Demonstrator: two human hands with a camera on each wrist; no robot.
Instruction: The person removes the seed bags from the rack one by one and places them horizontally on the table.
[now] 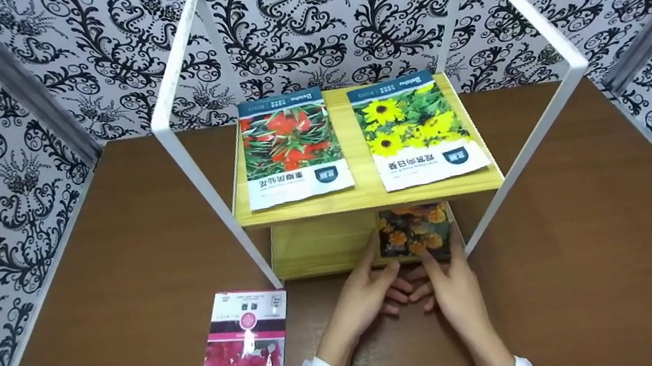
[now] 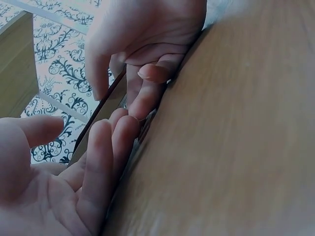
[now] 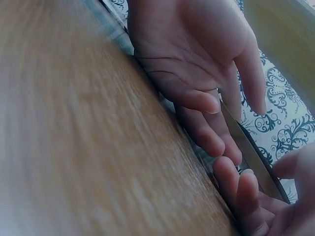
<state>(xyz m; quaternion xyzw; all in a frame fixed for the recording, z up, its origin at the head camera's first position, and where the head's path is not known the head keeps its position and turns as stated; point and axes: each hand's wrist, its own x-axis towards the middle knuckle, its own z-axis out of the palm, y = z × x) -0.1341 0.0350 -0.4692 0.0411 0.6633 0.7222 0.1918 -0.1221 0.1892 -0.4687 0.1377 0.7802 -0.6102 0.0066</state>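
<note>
A dark packet with orange flowers (image 1: 413, 231) lies on the right part of the yellow lower shelf (image 1: 324, 245). Along its left edge my left hand (image 1: 368, 296) reaches in, index finger extended. My right hand (image 1: 454, 288) flanks the right side, its index finger along that edge and its thumb at the front of the packet. In the left wrist view the left hand (image 2: 54, 182) and right hand (image 2: 152, 39) bring their lower fingertips close together beside the shelf's front edge. The right wrist view gives the left hand (image 3: 192, 49) and part of the right hand (image 3: 275, 206).
On the upper shelf (image 1: 352, 142) lie a red-flower packet (image 1: 290, 144) and a yellow-sunflower packet (image 1: 415, 125). White frame posts (image 1: 212, 191) rise at the sides. A pink-flower packet (image 1: 242, 361) lies on the brown table (image 1: 588, 238), left of the hands. Patterned panels (image 1: 306, 23) stand around.
</note>
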